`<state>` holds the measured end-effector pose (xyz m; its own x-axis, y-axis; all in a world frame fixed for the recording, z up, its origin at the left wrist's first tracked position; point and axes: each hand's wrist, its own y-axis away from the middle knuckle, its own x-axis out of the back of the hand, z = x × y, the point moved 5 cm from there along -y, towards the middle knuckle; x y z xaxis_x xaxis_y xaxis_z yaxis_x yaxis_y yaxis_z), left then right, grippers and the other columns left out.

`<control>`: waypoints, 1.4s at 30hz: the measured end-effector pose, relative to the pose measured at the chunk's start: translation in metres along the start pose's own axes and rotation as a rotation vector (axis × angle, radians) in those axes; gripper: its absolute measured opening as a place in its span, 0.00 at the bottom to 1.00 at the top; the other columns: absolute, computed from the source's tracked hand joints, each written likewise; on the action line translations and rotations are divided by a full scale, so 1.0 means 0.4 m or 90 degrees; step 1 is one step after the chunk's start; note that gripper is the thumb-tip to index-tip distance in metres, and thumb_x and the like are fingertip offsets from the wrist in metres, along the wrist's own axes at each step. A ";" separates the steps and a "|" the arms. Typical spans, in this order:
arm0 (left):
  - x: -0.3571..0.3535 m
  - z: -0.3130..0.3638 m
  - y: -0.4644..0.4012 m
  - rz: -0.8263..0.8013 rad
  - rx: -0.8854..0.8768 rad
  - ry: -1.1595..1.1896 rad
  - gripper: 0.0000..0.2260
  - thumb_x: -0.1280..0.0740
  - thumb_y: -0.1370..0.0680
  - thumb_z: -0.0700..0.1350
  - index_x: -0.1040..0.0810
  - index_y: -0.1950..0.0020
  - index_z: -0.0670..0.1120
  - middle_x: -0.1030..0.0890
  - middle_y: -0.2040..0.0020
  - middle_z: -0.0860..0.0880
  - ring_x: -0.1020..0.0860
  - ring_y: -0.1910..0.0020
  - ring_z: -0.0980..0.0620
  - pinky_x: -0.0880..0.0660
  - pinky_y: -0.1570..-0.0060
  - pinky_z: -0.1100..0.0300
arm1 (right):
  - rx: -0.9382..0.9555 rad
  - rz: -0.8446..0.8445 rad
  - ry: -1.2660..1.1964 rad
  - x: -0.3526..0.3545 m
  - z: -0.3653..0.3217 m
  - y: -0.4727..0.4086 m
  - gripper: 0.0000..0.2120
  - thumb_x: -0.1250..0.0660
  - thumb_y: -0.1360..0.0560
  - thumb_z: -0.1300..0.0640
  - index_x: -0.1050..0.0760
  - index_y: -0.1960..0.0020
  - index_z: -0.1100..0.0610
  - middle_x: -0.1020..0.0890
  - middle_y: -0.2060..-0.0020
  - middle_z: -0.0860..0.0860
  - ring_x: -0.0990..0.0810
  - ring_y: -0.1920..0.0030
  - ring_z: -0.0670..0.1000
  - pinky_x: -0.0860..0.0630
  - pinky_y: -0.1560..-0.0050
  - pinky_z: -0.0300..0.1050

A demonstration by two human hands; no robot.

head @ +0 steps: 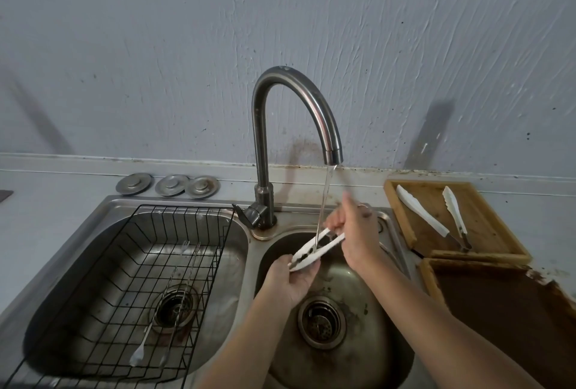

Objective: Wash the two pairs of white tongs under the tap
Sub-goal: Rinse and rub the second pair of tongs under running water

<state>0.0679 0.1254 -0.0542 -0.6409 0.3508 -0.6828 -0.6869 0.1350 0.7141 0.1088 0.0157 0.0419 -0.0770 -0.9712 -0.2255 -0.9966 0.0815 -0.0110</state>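
One pair of white tongs (314,251) is held over the right sink basin (367,354), under the water stream from the curved metal tap (290,108). My left hand (291,282) grips the tongs' lower, wide ends. My right hand (355,232) holds the upper, hinge end. Dark dirt shows between the tong arms. A second pair of white tongs (436,217) lies spread open on a wooden tray (486,232) on the counter at the right.
The left sink basin (103,251) holds a black wire rack (146,264) with long metal utensils (165,310) in it. Three metal drain plugs (168,184) sit behind it. A second wooden tray (505,304) lies near the front right. The wall stands close behind the tap.
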 end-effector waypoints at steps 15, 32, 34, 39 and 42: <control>-0.051 0.047 0.004 0.060 -0.261 -0.193 0.11 0.35 0.23 0.45 0.27 0.44 0.41 0.22 0.50 0.42 0.20 0.61 0.48 0.19 0.71 0.57 | 0.012 0.180 0.198 0.207 -0.006 0.048 0.05 0.35 0.25 0.56 0.24 0.57 0.56 0.18 0.56 0.55 0.19 0.53 0.54 0.23 0.49 0.48; 0.003 0.142 0.017 0.166 -0.185 -0.537 0.21 0.42 0.22 0.57 0.32 0.41 0.40 0.24 0.47 0.39 0.23 0.53 0.44 0.24 0.47 0.45 | 0.046 -0.246 0.781 0.047 0.141 0.101 0.15 0.53 0.19 0.46 0.31 0.53 0.52 0.23 0.66 0.46 0.26 0.69 0.43 0.28 0.69 0.40; 0.006 0.212 0.034 0.265 -0.351 -0.603 0.26 0.35 0.24 0.51 0.39 0.34 0.37 0.28 0.38 0.37 0.26 0.45 0.43 0.28 0.38 0.46 | 0.049 -0.261 0.730 0.057 0.144 0.108 0.16 0.53 0.19 0.46 0.32 0.57 0.51 0.26 0.70 0.46 0.28 0.72 0.43 0.31 0.69 0.39; -0.063 0.305 0.043 0.249 -0.625 -0.742 0.22 0.32 0.25 0.38 0.37 0.35 0.38 0.31 0.35 0.39 0.29 0.36 0.41 0.32 0.36 0.52 | 0.045 -0.209 0.640 0.082 0.130 0.112 0.18 0.52 0.20 0.45 0.34 0.64 0.51 0.28 0.73 0.48 0.30 0.73 0.45 0.31 0.69 0.44; -0.079 0.305 0.034 0.257 -0.641 -0.808 0.07 0.39 0.23 0.37 0.34 0.47 0.41 0.26 0.48 0.41 0.25 0.46 0.41 0.30 0.52 0.53 | 0.042 -0.199 0.631 0.084 0.113 0.111 0.18 0.52 0.20 0.46 0.33 0.64 0.51 0.27 0.73 0.48 0.29 0.73 0.45 0.31 0.69 0.42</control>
<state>0.1206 0.2291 -0.0040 -0.4996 0.7587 0.4181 -0.8120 -0.5782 0.0790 0.0633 -0.0034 -0.0101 0.1657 -0.6970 0.6977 -0.9748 -0.2231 0.0086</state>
